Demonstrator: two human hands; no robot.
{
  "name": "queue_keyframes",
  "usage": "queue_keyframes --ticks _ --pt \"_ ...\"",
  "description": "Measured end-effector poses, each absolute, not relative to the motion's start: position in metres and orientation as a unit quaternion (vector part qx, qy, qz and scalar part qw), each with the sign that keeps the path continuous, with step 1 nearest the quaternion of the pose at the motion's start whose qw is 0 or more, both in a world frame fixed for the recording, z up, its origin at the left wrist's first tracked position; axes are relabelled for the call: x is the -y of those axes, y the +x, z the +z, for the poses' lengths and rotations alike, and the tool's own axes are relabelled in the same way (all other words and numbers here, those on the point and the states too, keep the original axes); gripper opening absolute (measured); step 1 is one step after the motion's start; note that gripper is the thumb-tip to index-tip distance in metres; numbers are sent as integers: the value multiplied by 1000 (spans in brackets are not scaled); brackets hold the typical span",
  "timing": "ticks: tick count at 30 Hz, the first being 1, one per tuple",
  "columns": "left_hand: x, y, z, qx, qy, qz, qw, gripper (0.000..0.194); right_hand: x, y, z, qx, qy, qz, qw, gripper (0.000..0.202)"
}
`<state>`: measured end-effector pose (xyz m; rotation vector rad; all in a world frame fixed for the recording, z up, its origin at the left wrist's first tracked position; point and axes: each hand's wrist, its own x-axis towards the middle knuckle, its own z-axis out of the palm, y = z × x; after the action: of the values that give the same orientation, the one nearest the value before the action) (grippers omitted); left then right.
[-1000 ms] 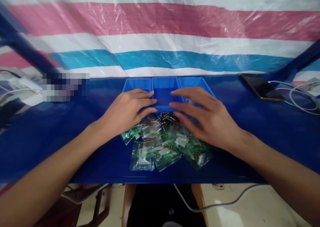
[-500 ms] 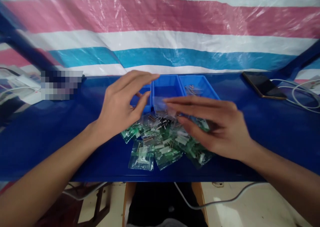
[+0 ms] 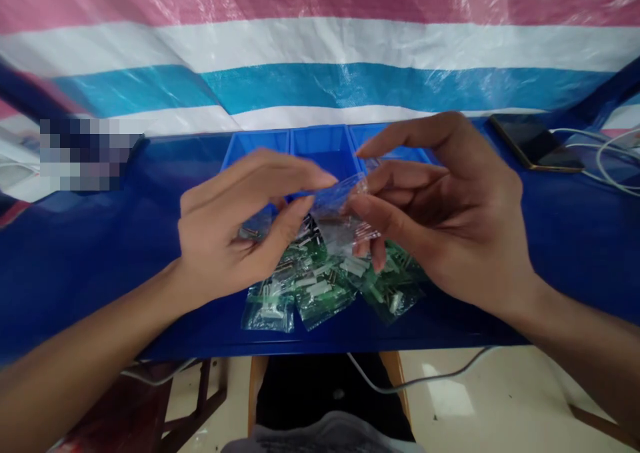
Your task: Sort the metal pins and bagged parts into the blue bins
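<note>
A small clear plastic bag [image 3: 340, 223] with thin metal pieces inside is held up between my hands. My left hand [image 3: 240, 220] pinches its upper left edge between thumb and fingers. At its right side, my right hand [image 3: 440, 220] grips it with the thumb and some fingers, the index finger raised off it. Beneath lie several green-and-clear bags [image 3: 325, 300] with white and metal pieces, partly hidden by my hands. Behind them stand three blue trays [image 3: 320, 133] side by side; the contents of the right one are mostly covered by my right hand.
On the blue table [image 3: 100, 266], a dark phone [image 3: 537, 143] and white cables [image 3: 610, 153] lie at the back right. A blurred-out item stands at the back left. A striped sheet [image 3: 320, 80] hangs behind the table.
My left hand has closed on the clear bag's edge. My right hand has lifted its index finger and turned more upright, and the bag is held higher. The view has tilted down slightly.
</note>
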<state>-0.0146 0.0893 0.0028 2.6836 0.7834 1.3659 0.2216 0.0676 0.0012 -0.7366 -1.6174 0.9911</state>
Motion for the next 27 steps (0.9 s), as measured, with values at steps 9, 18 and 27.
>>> queue_keyframes --ticks 9,18,27 --pt "-91 -11 15 -268 842 468 26 6 -75 226 6 686 -263 450 508 17" --pt "-95 -7 11 -276 832 461 139 19 -86 229 0 660 -319 486 476 23" --pt "-108 -16 10 -393 794 457 79 29 -108 251 2 641 -317 403 571 22"
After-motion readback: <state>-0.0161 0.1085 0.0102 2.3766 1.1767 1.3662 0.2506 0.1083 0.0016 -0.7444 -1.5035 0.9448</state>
